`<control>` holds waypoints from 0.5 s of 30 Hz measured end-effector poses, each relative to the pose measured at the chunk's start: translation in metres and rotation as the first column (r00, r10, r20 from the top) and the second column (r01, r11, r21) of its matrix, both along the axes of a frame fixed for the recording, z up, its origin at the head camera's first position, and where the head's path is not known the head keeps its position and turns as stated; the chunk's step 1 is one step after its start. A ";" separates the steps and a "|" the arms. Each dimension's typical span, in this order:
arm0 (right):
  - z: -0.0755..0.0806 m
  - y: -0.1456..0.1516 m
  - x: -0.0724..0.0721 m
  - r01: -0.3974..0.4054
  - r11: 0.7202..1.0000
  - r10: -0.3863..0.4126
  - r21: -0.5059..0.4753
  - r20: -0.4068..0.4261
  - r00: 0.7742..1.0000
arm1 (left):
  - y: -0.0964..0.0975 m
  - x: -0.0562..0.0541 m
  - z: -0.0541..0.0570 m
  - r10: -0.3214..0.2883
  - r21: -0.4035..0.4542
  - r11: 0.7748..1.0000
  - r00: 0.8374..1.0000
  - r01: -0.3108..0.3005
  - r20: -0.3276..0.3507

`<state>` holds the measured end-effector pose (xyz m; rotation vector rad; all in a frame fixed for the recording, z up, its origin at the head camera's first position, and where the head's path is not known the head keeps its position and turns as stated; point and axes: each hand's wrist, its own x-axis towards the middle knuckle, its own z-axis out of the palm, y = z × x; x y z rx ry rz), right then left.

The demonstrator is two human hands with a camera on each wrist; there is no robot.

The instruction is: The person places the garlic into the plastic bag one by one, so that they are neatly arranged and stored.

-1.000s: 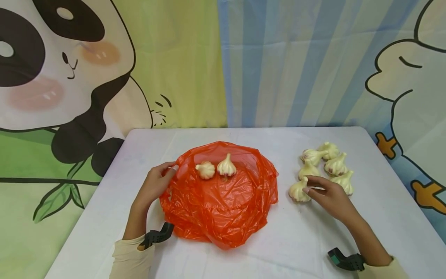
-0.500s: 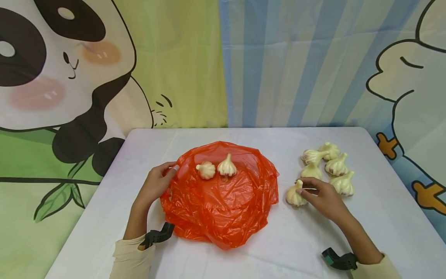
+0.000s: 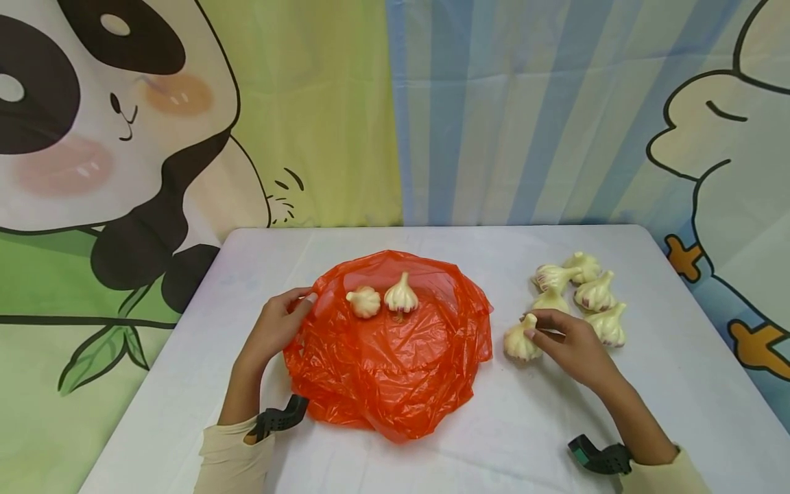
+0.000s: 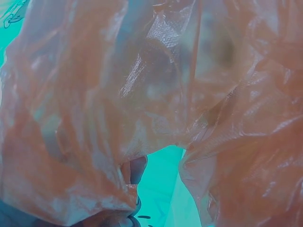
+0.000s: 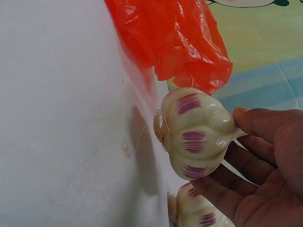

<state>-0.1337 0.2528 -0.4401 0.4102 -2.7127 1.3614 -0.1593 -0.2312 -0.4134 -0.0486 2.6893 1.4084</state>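
My right hand [image 3: 574, 346] pinches a garlic bulb [image 3: 521, 340] by its stem, right of the bag. In the right wrist view this bulb [image 5: 201, 135] shows purple streaks and wispy roots, with its shadow on the white surface beneath. A red plastic bag [image 3: 395, 377] lies spread open at the middle of the table, its left rim held by my left hand [image 3: 274, 329], thumb on the plastic. Two garlic bulbs, a smaller one [image 3: 364, 302] and a larger one [image 3: 402, 295], show at the bag's far side. Translucent plastic [image 4: 156, 109] fills most of the left wrist view.
Several more garlic bulbs [image 3: 594, 293] are grouped at the table's right side, just beyond my right hand. The table [image 3: 524, 439] has a white cover. Behind its far edge hangs a printed curtain [image 3: 321, 116] with cartoon animals.
My right hand has drawn the garlic bulb slightly left and toward me, away from the group. My left hand and the bag stay in place.
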 end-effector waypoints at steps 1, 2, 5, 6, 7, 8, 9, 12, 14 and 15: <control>0.001 0.000 0.000 0.002 1.000 -0.002 0.001 -0.002 1.000 | 0.000 0.000 0.000 0.000 0.001 1.000 1.000 0.000 -0.001; 0.001 -0.001 -0.001 0.003 1.000 -0.003 -0.003 -0.004 1.000 | 0.000 0.000 0.000 -0.001 0.001 1.000 1.000 0.001 -0.004; 0.004 -0.003 -0.001 0.004 1.000 -0.004 -0.003 -0.005 1.000 | 0.000 0.000 0.000 -0.005 0.001 1.000 1.000 0.005 -0.010; 0.006 -0.004 -0.002 0.004 1.000 -0.004 -0.002 -0.008 1.000 | 0.000 0.000 0.000 -0.007 0.003 1.000 1.000 0.007 -0.012; 0.007 -0.004 -0.002 0.002 1.000 -0.002 -0.006 -0.012 1.000 | 0.000 0.000 0.000 -0.009 0.003 1.000 1.000 0.009 -0.014; 0.009 -0.005 -0.003 -0.001 1.000 0.001 -0.016 -0.018 1.000 | 0.000 0.000 -0.001 -0.011 0.003 1.000 1.000 0.011 -0.016; 0.011 -0.007 -0.004 -0.002 1.000 0.001 -0.017 -0.023 1.000 | 0.000 0.000 -0.001 -0.013 0.001 1.000 1.000 0.013 -0.016; 0.018 -0.011 -0.008 -0.005 1.000 0.003 -0.027 -0.046 0.999 | 0.001 0.000 -0.001 -0.013 -0.003 1.000 1.000 0.013 -0.014; 0.023 -0.014 -0.011 -0.005 1.000 0.003 -0.028 -0.055 0.998 | 0.002 0.000 -0.001 -0.012 -0.005 1.000 1.000 0.012 -0.007; 0.025 -0.016 -0.012 -0.004 1.000 0.002 -0.028 -0.063 0.998 | 0.002 0.000 -0.001 -0.012 -0.008 1.000 1.000 0.011 -0.004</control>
